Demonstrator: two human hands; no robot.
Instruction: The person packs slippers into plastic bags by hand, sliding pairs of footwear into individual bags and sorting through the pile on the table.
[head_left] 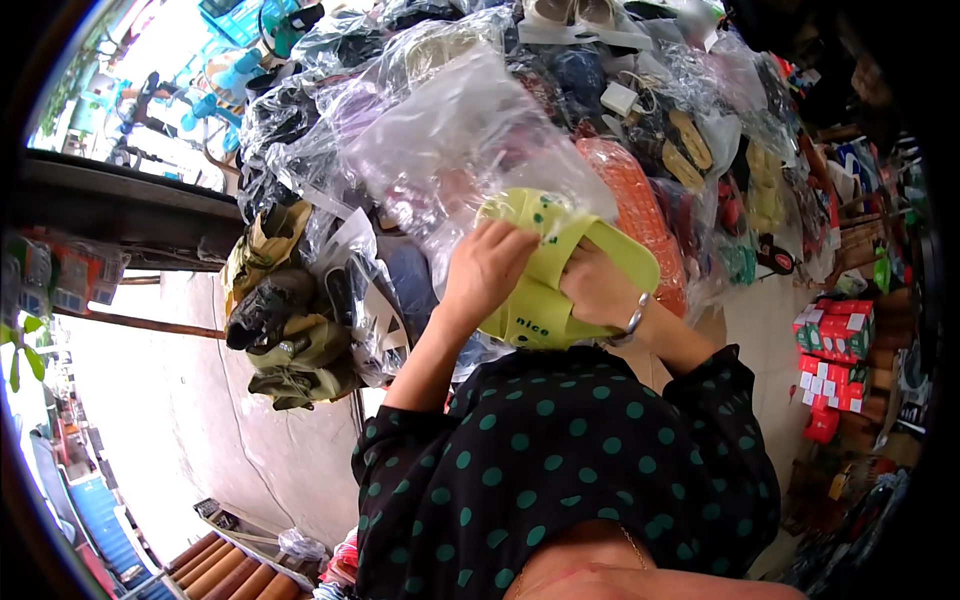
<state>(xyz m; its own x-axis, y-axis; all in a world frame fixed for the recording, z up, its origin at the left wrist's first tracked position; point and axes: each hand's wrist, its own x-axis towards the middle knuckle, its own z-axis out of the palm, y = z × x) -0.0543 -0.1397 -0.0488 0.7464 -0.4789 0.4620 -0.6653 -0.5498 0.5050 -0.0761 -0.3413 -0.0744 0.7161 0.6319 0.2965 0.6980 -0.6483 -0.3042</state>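
Lime-green slippers (540,280), frame centre: left hand (492,265) curls, gripping them; right hand (598,288) tucks inside, finger spread hidden; transparent plastic bag (450,135) overlaps above.

Blown-out daylight at upper left, glare on clear plastic bag (440,130), curved fisheye edges, black corners

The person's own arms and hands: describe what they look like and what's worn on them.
Loose black sleeves with green dots stop short of the wrists. The left hand is ungloved, its wrist unadorned; the right hand, also ungloved, has a silver-coloured bangle at its wrist.
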